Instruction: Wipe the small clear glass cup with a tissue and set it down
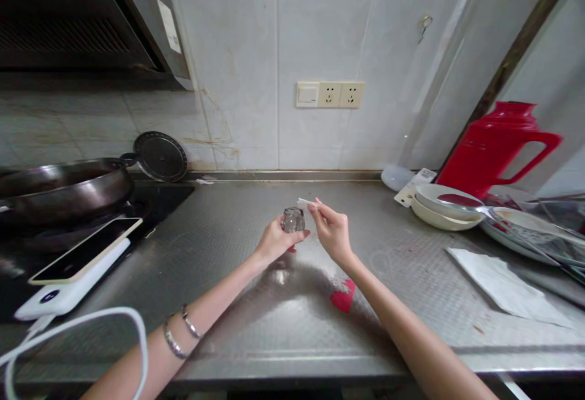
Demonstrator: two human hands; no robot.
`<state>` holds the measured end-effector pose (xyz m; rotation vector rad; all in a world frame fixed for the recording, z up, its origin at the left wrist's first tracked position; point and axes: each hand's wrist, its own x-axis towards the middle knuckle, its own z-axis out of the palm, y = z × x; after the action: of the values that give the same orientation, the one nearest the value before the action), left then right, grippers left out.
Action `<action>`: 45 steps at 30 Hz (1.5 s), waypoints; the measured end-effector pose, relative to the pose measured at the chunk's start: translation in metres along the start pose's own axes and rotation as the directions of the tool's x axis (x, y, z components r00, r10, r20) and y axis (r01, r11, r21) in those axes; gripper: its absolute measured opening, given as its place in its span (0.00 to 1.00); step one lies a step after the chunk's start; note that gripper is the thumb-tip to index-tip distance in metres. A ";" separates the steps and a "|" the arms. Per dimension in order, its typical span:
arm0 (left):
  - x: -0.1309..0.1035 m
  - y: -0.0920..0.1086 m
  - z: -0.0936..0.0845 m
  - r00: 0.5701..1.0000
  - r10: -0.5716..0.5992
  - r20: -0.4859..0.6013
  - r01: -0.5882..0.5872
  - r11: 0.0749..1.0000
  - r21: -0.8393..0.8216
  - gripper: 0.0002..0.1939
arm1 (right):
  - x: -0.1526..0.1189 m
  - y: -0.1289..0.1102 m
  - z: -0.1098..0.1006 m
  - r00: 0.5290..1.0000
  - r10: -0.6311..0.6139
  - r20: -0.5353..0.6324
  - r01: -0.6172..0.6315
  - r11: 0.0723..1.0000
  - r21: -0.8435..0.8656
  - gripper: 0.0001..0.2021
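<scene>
My left hand [276, 238] is wrapped round a small clear glass [293, 220], held a little above the steel counter [219, 278]. Close beside it on the right, my right hand [331, 227] pinches a small white piece [305, 203] that looks like folded tissue or paper. The white piece is at the upper right of the glass; whether it touches the rim I cannot tell. Two bracelets circle my left wrist. A torn red patch [343, 298] lies on the counter below my right forearm.
At left, a pan [64, 189] stands on the black stove, with a phone [89, 250] on a white power bank [75, 284] and its cable in front. At right are stacked bowls [450, 217], a red thermos [496, 147] and a white paper sheet [507, 284]. Sockets [329, 94] are on the wall.
</scene>
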<state>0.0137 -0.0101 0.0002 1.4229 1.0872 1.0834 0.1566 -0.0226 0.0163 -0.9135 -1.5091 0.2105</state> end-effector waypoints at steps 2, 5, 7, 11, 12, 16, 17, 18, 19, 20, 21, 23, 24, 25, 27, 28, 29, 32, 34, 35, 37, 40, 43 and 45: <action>-0.001 0.003 0.001 1.000 -0.009 0.006 0.009 0.999 -0.033 0.23 | -0.003 0.000 0.002 0.996 -0.024 0.090 0.023 1.000 0.016 0.13; -0.002 0.007 -0.001 0.999 -0.020 0.025 0.022 0.997 -0.074 0.24 | -0.006 -0.003 0.003 0.984 -0.085 0.159 0.079 0.996 0.047 0.12; -0.001 0.009 -0.004 0.999 -0.019 0.036 0.022 0.996 -0.091 0.25 | -0.007 -0.005 0.001 0.976 -0.105 0.192 0.094 0.993 0.067 0.12; 0.002 0.008 -0.009 0.999 -0.045 0.002 0.045 0.994 -0.103 0.25 | -0.003 -0.004 -0.004 0.982 0.034 0.185 -0.050 0.996 0.079 0.15; 0.003 0.007 -0.009 0.998 -0.056 -0.006 0.055 0.993 -0.103 0.25 | -0.001 -0.003 -0.005 0.986 0.091 0.136 -0.102 0.992 0.075 0.17; 0.001 0.008 -0.007 0.997 -0.056 0.052 0.061 0.993 -0.105 0.23 | 0.006 0.005 -0.005 0.978 0.204 0.041 -0.207 0.974 0.093 0.17; -0.001 0.009 -0.006 0.996 -0.053 0.077 0.061 0.992 -0.107 0.22 | 0.007 0.007 -0.005 0.974 0.202 0.103 -0.214 0.970 0.118 0.16; -0.002 0.010 -0.005 0.994 -0.053 0.099 0.063 0.992 -0.109 0.22 | 0.008 0.009 -0.005 0.961 0.198 0.191 -0.229 0.961 0.157 0.15; -0.002 0.011 -0.005 0.992 -0.051 0.118 0.065 0.992 -0.111 0.23 | 0.009 0.010 -0.005 0.938 0.193 0.288 -0.257 0.944 0.205 0.15; -0.003 0.012 -0.005 0.989 -0.049 0.139 0.065 0.991 -0.114 0.24 | 0.009 0.011 -0.006 0.906 0.188 0.380 -0.298 0.920 0.255 0.15; -0.003 0.013 -0.006 0.986 -0.049 0.160 0.068 0.991 -0.113 0.25 | 0.009 0.013 -0.006 0.869 0.183 0.460 -0.345 0.889 0.299 0.16; -0.002 0.014 -0.008 0.977 -0.070 0.199 0.091 0.991 -0.101 0.27 | 0.007 0.014 -0.007 0.804 0.162 0.572 -0.423 0.832 0.358 0.22; -0.002 0.014 -0.009 0.973 -0.086 0.216 0.108 0.990 -0.095 0.28 | 0.006 0.014 -0.007 0.782 0.149 0.605 -0.441 0.818 0.369 0.26; -0.002 0.014 -0.009 0.968 -0.104 0.230 0.128 0.987 -0.092 0.28 | 0.005 0.013 -0.006 0.769 0.136 0.625 -0.445 0.816 0.369 0.30; -0.002 0.015 -0.011 0.962 -0.129 0.243 0.157 0.982 -0.102 0.28 | 0.001 0.012 -0.003 0.772 0.129 0.623 -0.424 0.835 0.352 0.35; -0.002 0.015 -0.012 0.960 -0.132 0.248 0.164 0.980 -0.110 0.29 | 0.000 0.011 -0.001 0.784 0.139 0.605 -0.411 0.846 0.338 0.36; -0.002 0.016 -0.013 0.958 -0.133 0.255 0.167 0.979 -0.114 0.29 | -0.001 0.010 0.000 0.795 0.156 0.586 -0.405 0.855 0.323 0.36; -0.001 0.017 -0.019 0.938 -0.131 0.320 0.159 0.985 -0.064 0.34 | 0.000 0.009 0.001 0.805 0.233 0.546 -0.439 0.853 0.284 0.35; 0.003 0.015 -0.023 0.920 -0.105 0.377 0.107 0.994 0.016 0.41 | 0.003 0.008 0.000 0.809 0.291 0.511 -0.474 0.836 0.275 0.32; 0.005 0.012 -0.025 0.923 -0.067 0.379 0.049 0.997 0.056 0.45 | 0.005 0.008 -0.001 0.812 0.319 0.489 -0.490 0.827 0.275 0.30; 0.009 0.005 -0.025 0.941 0.079 0.329 -0.126 0.984 0.124 0.58 | 0.007 0.007 -0.002 0.813 0.355 0.462 -0.516 0.806 0.289 0.28; 0.011 -0.006 -0.022 0.919 0.292 0.266 -0.348 0.916 0.199 0.68 | 0.005 0.005 0.001 0.795 0.353 0.494 -0.548 0.766 0.336 0.27; 0.009 -0.011 -0.017 0.918 0.342 0.199 -0.382 0.898 0.219 0.56 | 0.002 0.005 0.004 0.785 0.332 0.523 -0.571 0.716 0.402 0.24; 0.007 -0.011 -0.014 0.924 0.354 0.144 -0.378 0.899 0.221 0.47 | 0.002 0.008 0.005 0.776 0.355 0.522 -0.596 0.685 0.420 0.22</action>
<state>0.0003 0.0004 -0.0091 1.9180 0.9240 1.1519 0.1553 -0.0146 0.0117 -0.7835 -1.4017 1.2585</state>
